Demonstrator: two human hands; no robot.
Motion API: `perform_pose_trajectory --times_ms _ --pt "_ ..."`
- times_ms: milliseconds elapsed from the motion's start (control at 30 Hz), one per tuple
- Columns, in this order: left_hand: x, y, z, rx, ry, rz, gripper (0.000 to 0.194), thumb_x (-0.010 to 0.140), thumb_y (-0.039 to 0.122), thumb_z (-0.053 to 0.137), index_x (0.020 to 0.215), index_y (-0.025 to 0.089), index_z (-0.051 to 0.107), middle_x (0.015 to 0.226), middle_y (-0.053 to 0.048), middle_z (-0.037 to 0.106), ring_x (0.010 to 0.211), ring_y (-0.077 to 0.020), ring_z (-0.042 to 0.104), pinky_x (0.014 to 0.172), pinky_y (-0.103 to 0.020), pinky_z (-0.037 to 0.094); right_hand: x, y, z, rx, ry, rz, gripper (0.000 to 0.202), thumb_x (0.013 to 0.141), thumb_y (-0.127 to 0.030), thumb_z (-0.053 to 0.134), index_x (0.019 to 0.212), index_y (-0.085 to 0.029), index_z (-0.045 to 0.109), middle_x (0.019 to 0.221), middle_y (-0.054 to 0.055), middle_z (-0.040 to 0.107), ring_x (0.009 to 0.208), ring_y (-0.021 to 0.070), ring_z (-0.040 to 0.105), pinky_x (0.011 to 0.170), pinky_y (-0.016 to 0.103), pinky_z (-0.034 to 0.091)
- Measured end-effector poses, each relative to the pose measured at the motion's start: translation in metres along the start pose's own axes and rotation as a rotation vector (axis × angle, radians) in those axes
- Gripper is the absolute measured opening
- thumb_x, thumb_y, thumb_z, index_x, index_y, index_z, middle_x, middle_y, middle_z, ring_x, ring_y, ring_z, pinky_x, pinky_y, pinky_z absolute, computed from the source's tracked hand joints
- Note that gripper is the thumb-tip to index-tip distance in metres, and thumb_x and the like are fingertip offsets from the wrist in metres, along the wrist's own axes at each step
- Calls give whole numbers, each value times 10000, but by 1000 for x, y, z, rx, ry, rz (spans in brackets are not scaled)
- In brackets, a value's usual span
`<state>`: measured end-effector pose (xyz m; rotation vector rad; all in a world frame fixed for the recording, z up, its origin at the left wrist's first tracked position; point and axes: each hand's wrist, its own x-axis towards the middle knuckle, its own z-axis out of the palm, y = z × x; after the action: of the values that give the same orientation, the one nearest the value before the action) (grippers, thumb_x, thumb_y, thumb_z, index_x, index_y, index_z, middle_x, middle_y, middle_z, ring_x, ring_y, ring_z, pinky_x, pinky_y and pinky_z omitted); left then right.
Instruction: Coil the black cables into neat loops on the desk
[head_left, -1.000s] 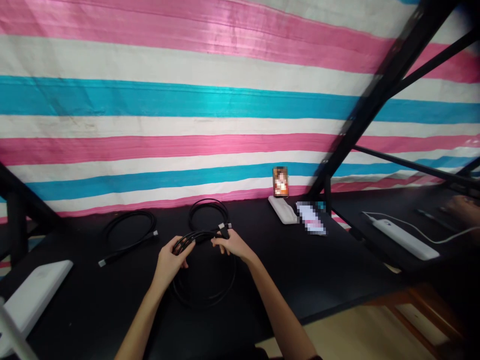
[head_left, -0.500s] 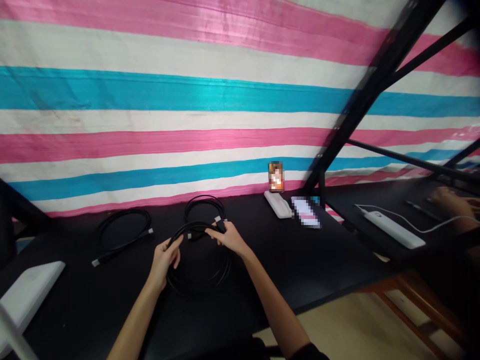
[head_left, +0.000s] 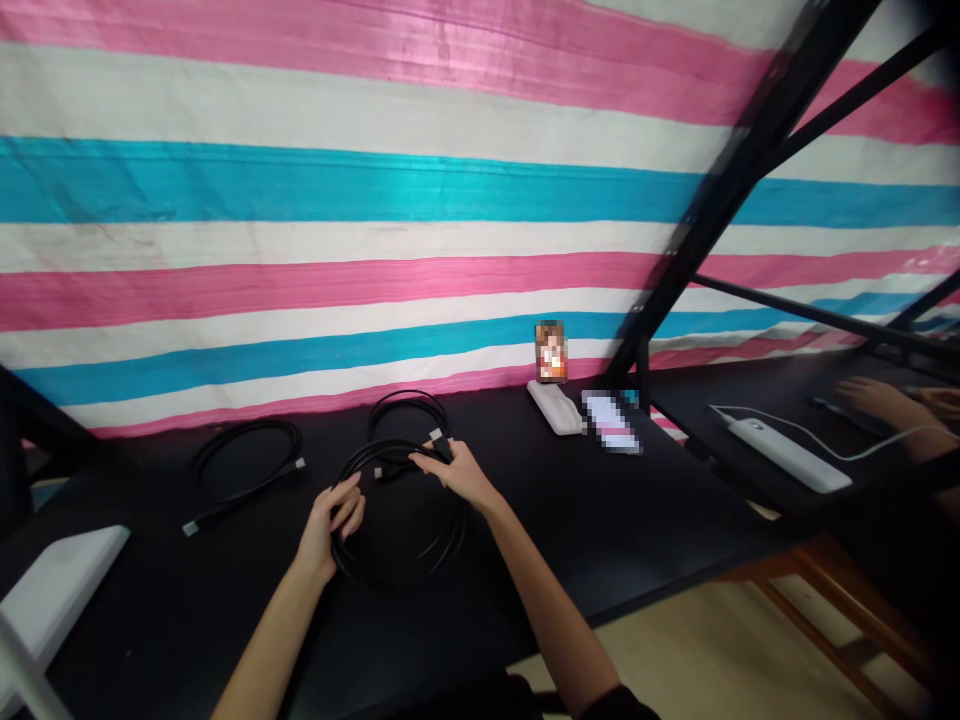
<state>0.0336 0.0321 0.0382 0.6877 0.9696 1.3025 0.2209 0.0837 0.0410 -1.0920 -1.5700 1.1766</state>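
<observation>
A coiled black cable (head_left: 444, 545) hangs in loops between my two hands, low over the black table. My left hand (head_left: 334, 522) is closed around the coil's left side, fingers curled. My right hand (head_left: 456, 472) pinches the coil at its upper right, where a connector with a light metal end (head_left: 437, 435) sticks up beside the fingers. Just behind the coil lies another looped black cable (head_left: 409, 396); a plug (head_left: 379, 473) shows inside the held loops, and I cannot tell which cable it belongs to. A third coiled cable (head_left: 247, 432) with light connector ends rests to the left.
On the black table (head_left: 600, 540) are a white case (head_left: 64, 575) at left, and a white stand (head_left: 555, 408) and a blurred card-like item (head_left: 611, 422) at right. Black frame bars (head_left: 705, 240) rise on the right. Beyond them are a white power strip (head_left: 787, 455) and another person's hand (head_left: 874, 400).
My left hand's fingers have curled in further around the coil. My right hand keeps its grip nearly in place. The other person's hand at far right has shifted left.
</observation>
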Motion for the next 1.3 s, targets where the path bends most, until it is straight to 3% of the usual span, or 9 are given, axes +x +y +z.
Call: perform_pose_trajectory --times_ms 133,333,567,733,833,933,1033,1167,1300 --pt "-1 4 2 -70 47 -59 493 621 315 655 415 226 216 307 86 191 275 -45 243 427 -241 409 -1 -2 -1 54 -25 41 361 720 -448 628 939 -167 683 501 -48 484 385 63 367 398 200 289" --pt "-4 6 6 -41 139 -36 495 606 322 630 427 225 179 307 86 189 269 -37 246 528 -254 487 -4 -9 -4 145 -51 122 526 714 -398 649 1199 -215 563 428 -93 406 378 68 368 405 188 290" --pt "-2 0 1 -144 146 -51 451 619 286 626 415 225 230 306 85 207 264 -42 258 568 -266 516 -6 -16 -5 190 -96 138 494 717 -375 648 1170 -190 584 429 -95 375 386 53 331 385 176 227" --pt "2 1 -9 -189 288 -37 360 638 240 612 442 222 311 300 89 232 260 -48 272 660 -288 541 -4 -13 2 271 -112 206 594 702 -367 659 1251 -220 486 632 -44 571 399 51 413 353 170 255" --pt "1 1 -8 -264 281 -35 377 640 227 623 440 218 304 295 87 246 264 -42 263 624 -255 532 -3 -11 5 275 -112 235 498 715 -380 644 1169 -197 554 670 -21 596 405 49 436 350 168 264" --pt "0 -3 -4 -238 198 36 424 663 268 638 449 214 276 313 88 241 277 -42 245 491 -234 470 -3 -11 3 199 -114 242 326 736 -413 614 928 -157 675 546 -26 539 396 58 447 353 172 256" --pt "1 -10 1 -64 146 141 430 709 324 643 470 205 306 342 85 266 311 -52 288 437 -219 383 -1 -11 -2 173 18 184 355 746 -469 587 648 -136 658 385 -51 414 336 56 377 352 188 235" --pt "3 -19 10 164 51 208 286 742 384 632 635 180 462 450 67 405 481 -91 490 526 -214 381 3 -8 -14 307 235 76 396 733 -473 593 498 -158 538 312 -82 294 291 39 247 348 206 176" --pt "1 -26 19 288 -67 207 315 728 453 624 830 178 507 564 26 544 644 -165 591 624 -265 420 7 -4 -18 324 341 -35 388 741 -463 577 508 -155 541 359 -59 370 318 46 301 359 204 212"
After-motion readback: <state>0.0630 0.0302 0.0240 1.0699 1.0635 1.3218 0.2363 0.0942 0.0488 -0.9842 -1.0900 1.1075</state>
